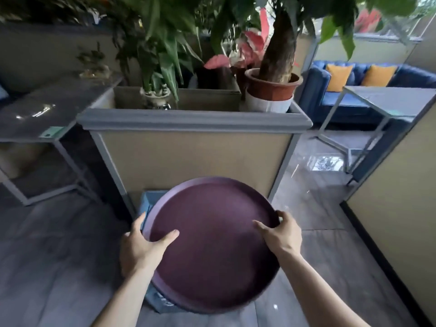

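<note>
The person carries a round purple tray (212,246) in front of a planter box (193,147), left hand (141,250) and right hand (282,234) clamped on opposite rims, thumbs inside; it looks rigid, light and smooth, best held at the edges.

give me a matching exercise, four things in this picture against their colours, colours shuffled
Things:
1 round tray
2 sofa
3 cushions
4 tree's plant pot

Colours:
a blue
b reddish brown
c purple
d orange-yellow

Pairs: 1-c, 2-a, 3-d, 4-b
</note>
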The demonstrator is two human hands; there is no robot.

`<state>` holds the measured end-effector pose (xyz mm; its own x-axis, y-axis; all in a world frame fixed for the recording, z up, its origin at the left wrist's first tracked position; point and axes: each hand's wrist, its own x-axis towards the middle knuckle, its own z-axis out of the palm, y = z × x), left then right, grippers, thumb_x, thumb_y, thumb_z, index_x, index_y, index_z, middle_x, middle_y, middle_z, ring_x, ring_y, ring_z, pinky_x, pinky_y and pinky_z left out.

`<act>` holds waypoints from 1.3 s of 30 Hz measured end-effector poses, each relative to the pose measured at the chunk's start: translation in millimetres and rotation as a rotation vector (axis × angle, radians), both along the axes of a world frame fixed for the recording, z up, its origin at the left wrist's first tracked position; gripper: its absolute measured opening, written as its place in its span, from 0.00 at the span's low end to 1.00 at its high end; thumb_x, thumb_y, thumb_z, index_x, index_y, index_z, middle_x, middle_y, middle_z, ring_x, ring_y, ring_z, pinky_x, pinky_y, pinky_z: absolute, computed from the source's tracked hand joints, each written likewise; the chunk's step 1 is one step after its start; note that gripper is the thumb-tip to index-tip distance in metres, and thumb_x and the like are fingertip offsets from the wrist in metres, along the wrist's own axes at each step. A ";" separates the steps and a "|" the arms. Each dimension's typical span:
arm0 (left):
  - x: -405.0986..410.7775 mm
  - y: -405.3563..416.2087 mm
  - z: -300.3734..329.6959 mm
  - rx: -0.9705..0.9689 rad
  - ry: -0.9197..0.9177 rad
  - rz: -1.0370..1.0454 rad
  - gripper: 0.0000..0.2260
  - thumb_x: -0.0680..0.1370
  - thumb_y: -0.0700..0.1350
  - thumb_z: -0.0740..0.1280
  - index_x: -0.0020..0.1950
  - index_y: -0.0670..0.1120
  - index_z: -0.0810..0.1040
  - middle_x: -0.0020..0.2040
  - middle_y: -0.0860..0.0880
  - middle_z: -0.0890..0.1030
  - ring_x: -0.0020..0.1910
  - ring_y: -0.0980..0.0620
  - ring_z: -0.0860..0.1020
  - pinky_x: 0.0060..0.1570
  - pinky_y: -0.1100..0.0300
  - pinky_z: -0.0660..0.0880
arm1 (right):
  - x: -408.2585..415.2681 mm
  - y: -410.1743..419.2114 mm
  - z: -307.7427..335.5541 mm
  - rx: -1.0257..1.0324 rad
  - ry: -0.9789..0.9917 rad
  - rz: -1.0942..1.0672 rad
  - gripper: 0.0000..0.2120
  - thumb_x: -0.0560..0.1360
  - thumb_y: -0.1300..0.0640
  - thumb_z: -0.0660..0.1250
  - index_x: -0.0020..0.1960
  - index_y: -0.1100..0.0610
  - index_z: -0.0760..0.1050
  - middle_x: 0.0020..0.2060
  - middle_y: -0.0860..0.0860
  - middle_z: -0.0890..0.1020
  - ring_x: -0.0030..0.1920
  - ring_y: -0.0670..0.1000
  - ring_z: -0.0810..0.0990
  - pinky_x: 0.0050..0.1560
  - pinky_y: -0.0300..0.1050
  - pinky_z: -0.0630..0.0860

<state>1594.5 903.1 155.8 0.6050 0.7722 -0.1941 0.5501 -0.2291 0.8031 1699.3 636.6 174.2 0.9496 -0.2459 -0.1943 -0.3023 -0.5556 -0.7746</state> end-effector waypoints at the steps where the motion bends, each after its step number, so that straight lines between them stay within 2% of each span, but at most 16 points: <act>1: 5.8 2.2 -8.9 -0.001 0.018 -0.002 0.46 0.58 0.62 0.81 0.73 0.59 0.68 0.68 0.43 0.73 0.64 0.39 0.75 0.58 0.45 0.74 | 5.2 2.4 -7.7 -0.006 0.011 -0.001 0.33 0.62 0.44 0.80 0.63 0.54 0.76 0.56 0.55 0.83 0.58 0.58 0.80 0.58 0.50 0.76; 4: 19.3 7.4 -32.6 0.021 0.065 -0.001 0.47 0.56 0.64 0.80 0.74 0.58 0.68 0.67 0.44 0.74 0.64 0.39 0.76 0.58 0.43 0.75 | 16.9 8.5 -30.2 -0.034 0.037 -0.004 0.36 0.61 0.43 0.81 0.64 0.54 0.75 0.57 0.55 0.82 0.59 0.58 0.80 0.60 0.51 0.76; 6: 26.8 9.8 -47.8 0.052 0.089 -0.002 0.47 0.58 0.61 0.81 0.74 0.55 0.69 0.67 0.42 0.74 0.63 0.38 0.76 0.55 0.44 0.75 | 24.0 11.2 -46.2 -0.056 0.072 0.003 0.36 0.61 0.43 0.80 0.65 0.54 0.75 0.58 0.55 0.82 0.59 0.58 0.80 0.59 0.51 0.75; 11: 39.1 16.0 -83.4 0.072 0.127 -0.012 0.46 0.59 0.57 0.83 0.74 0.53 0.69 0.65 0.41 0.75 0.61 0.37 0.76 0.49 0.47 0.73 | 38.5 18.0 -85.6 -0.106 0.119 0.021 0.34 0.62 0.44 0.79 0.64 0.53 0.75 0.57 0.55 0.82 0.58 0.58 0.80 0.57 0.50 0.75; 16: 49.3 22.8 -111.0 0.083 0.176 -0.013 0.45 0.59 0.57 0.83 0.73 0.52 0.70 0.64 0.41 0.76 0.60 0.37 0.77 0.43 0.49 0.68 | 50.5 25.3 -120.7 -0.131 0.149 0.035 0.36 0.63 0.44 0.79 0.66 0.54 0.73 0.59 0.56 0.81 0.60 0.59 0.79 0.59 0.51 0.75; 19: 54.4 28.0 -126.1 0.089 0.203 -0.019 0.43 0.58 0.56 0.83 0.71 0.50 0.72 0.62 0.40 0.77 0.59 0.36 0.77 0.43 0.49 0.67 | 57.0 28.3 -138.0 -0.140 0.171 0.054 0.35 0.64 0.46 0.79 0.67 0.55 0.72 0.60 0.56 0.81 0.61 0.59 0.78 0.59 0.51 0.74; 23: 59.4 36.5 -149.8 0.075 0.224 -0.041 0.44 0.57 0.56 0.83 0.70 0.51 0.72 0.61 0.41 0.77 0.58 0.37 0.78 0.48 0.47 0.74 | 64.4 32.5 -159.1 -0.156 0.202 0.071 0.35 0.65 0.48 0.78 0.68 0.55 0.71 0.61 0.55 0.80 0.63 0.58 0.77 0.60 0.50 0.73; 30: 67.6 49.5 -182.2 0.071 0.292 -0.070 0.44 0.57 0.55 0.84 0.70 0.51 0.71 0.59 0.41 0.78 0.56 0.38 0.79 0.51 0.46 0.75 | 75.5 42.4 -185.9 -0.187 0.219 0.074 0.32 0.67 0.50 0.78 0.68 0.54 0.72 0.61 0.54 0.81 0.62 0.57 0.79 0.61 0.51 0.74; 35: 76.4 55.6 -196.9 0.097 0.321 -0.094 0.43 0.56 0.54 0.84 0.69 0.50 0.72 0.58 0.41 0.79 0.56 0.38 0.80 0.51 0.46 0.76 | 80.7 48.7 -200.6 -0.234 0.235 0.070 0.30 0.69 0.52 0.76 0.69 0.54 0.71 0.61 0.54 0.81 0.63 0.57 0.78 0.62 0.51 0.74; 39: 79.5 56.2 -201.9 0.151 0.349 -0.113 0.43 0.55 0.57 0.84 0.67 0.50 0.72 0.56 0.43 0.81 0.55 0.39 0.80 0.48 0.47 0.77 | 82.3 52.7 -209.1 -0.251 0.244 0.047 0.30 0.70 0.53 0.76 0.69 0.55 0.70 0.62 0.54 0.80 0.63 0.58 0.78 0.62 0.52 0.74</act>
